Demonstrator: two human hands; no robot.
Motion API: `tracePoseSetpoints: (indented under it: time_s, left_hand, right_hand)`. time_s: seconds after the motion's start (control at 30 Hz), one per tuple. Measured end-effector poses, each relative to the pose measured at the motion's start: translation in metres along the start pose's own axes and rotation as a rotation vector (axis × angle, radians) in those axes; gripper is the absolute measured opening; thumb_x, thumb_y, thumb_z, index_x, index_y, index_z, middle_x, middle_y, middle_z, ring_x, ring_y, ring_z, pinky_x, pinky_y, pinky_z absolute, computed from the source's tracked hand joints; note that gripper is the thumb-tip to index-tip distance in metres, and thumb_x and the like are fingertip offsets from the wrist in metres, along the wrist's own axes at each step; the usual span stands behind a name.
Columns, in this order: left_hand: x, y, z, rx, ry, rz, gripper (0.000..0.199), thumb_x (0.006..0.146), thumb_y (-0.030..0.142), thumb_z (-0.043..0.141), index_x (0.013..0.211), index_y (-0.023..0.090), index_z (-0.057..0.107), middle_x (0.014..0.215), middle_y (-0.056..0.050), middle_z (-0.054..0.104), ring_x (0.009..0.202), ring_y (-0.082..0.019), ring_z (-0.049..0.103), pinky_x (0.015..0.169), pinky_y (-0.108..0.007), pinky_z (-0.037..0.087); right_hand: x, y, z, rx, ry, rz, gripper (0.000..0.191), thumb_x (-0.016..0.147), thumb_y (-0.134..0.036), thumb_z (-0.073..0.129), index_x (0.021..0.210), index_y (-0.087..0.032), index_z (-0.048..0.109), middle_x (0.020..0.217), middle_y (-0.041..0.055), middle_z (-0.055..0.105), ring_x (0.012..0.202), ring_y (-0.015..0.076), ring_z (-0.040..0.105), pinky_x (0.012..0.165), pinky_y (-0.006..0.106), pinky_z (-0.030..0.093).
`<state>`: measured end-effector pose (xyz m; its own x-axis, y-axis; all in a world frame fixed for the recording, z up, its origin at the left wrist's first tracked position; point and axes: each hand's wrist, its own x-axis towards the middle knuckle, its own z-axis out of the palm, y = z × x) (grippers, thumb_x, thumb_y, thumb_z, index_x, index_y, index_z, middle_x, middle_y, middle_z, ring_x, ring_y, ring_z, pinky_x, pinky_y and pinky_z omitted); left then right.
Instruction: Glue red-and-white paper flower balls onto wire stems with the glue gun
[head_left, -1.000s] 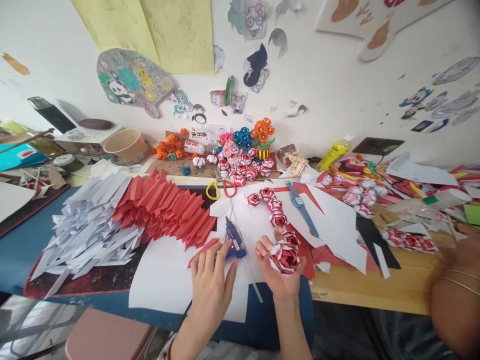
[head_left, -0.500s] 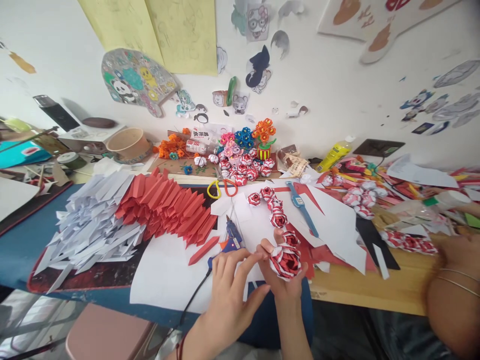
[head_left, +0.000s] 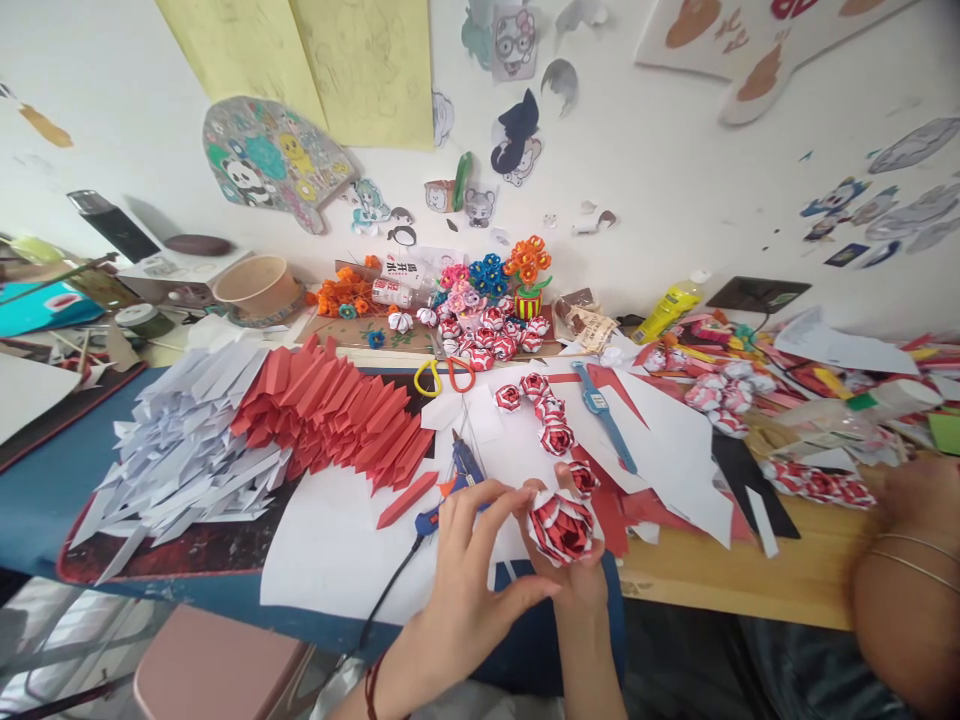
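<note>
A red-and-white paper rose rests in my right hand, which grips it from beneath and behind; part of the fingers is hidden by the petals. Beside it, my left hand has thumb and fingers spread apart, with the fingertips at the rose's left edge. Just beyond the hands lies a blue glue gun, its cord running toward me. One loose red paper strip is left of the gun. Several finished paper roses sit in a row on white paper beyond my right hand.
Piles of folded white strips and red strips cover the left. Scissors and a blue watch lie farther back. Paper scraps spread rightward. Another person's arm is at the right edge.
The rose has shifted slightly left and turned in my right hand. My left hand's fingers have moved to its left edge, and the thumb has come closer beneath it.
</note>
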<state>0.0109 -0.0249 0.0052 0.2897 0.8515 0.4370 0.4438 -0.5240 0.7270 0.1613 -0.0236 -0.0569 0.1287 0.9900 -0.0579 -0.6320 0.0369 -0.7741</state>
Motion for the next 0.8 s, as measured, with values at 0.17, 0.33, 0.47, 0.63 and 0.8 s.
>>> tracePoseSetpoints:
  time_s: [0.17,0.33,0.47,0.63,0.8]
  left_hand:
    - [0.005,-0.003,-0.001,-0.130,0.027,-0.013,0.066,0.090,0.058,0.066,0.147,0.033,0.046,0.131,-0.009,0.052,0.120,-0.028,0.052,0.104,-0.039,0.042]
    - [0.008,-0.008,-0.001,-0.201,0.028,-0.028,0.061,0.090,0.054,0.070,0.143,0.033,0.050,0.128,-0.008,0.054,0.117,-0.027,0.052,0.101,-0.038,0.041]
    - [0.008,-0.011,-0.002,-0.216,0.030,-0.023,0.057,0.090,0.052,0.072,0.139,0.031,0.054,0.127,-0.007,0.055,0.115,-0.025,0.052,0.101,-0.037,0.039]
    - [0.010,-0.012,-0.002,-0.222,0.044,0.000,0.052,0.089,0.049,0.074,0.133,0.028,0.058,0.123,-0.007,0.057,0.113,-0.025,0.053,0.101,-0.036,0.037]
    - [0.009,-0.009,-0.001,-0.165,0.078,0.043,0.050,0.091,0.045,0.074,0.134,0.025,0.058,0.122,-0.008,0.060,0.109,-0.024,0.054,0.098,-0.036,0.039]
  right_hand:
    - [0.000,-0.008,0.009,0.072,-0.048,0.014,0.071,0.060,-0.064,0.090,0.123,-0.037,0.070,0.119,0.0070,0.074,0.096,0.0248,0.073,0.076,0.034,0.061]
    - [0.003,-0.016,0.019,0.058,-0.110,-0.014,0.065,0.061,-0.058,0.093,0.118,-0.035,0.071,0.118,0.0062,0.073,0.094,0.0230,0.073,0.076,0.030,0.060]
    - [0.005,-0.017,0.023,0.064,-0.116,-0.017,0.065,0.062,-0.056,0.093,0.119,-0.036,0.070,0.113,0.0045,0.074,0.091,0.0202,0.073,0.079,0.029,0.060]
    - [0.004,-0.019,0.026,0.065,-0.127,-0.007,0.064,0.064,-0.056,0.092,0.120,-0.036,0.068,0.110,0.0037,0.073,0.086,0.0197,0.073,0.074,0.028,0.060]
    - [0.001,-0.016,0.028,0.085,-0.087,-0.018,0.063,0.063,-0.057,0.092,0.117,-0.034,0.068,0.110,0.0036,0.073,0.085,0.0183,0.072,0.074,0.028,0.059]
